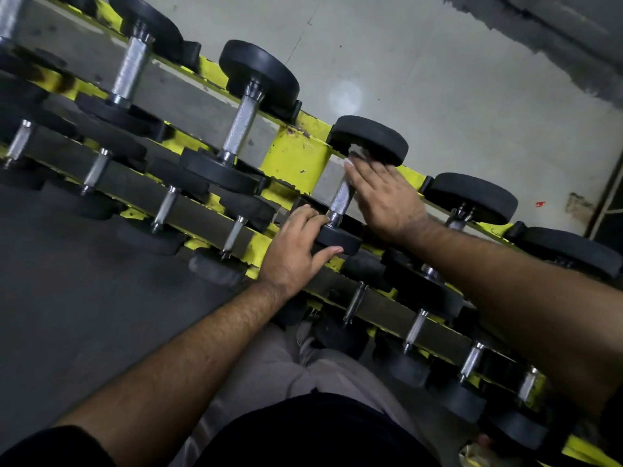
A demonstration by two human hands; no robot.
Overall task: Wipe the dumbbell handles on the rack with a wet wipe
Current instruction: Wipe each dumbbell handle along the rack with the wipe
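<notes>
I can read no brand, number or writing on any dumbbell or on the rack (296, 156); the black weight ends are plain from here. My right hand (384, 197) lies over the far part of the knurled steel handle (340, 200) of one dumbbell on the rack's upper tier, fingers folded round the white wet wipe (357, 152), which bunches up against the far weight (371, 138). My left hand (300, 244) clamps the near weight (337, 239) of the same dumbbell, thumb along its near edge and fingers over the top. To the left stand two larger dumbbells (242, 119) on the same yellow, chipped rail. Nearer me a lower tier holds a row of smaller dumbbells (165, 207), and my right forearm crosses over some of them. Beyond the rack lies a pale floor (455, 79) with a small red scrap (540, 204).
</notes>
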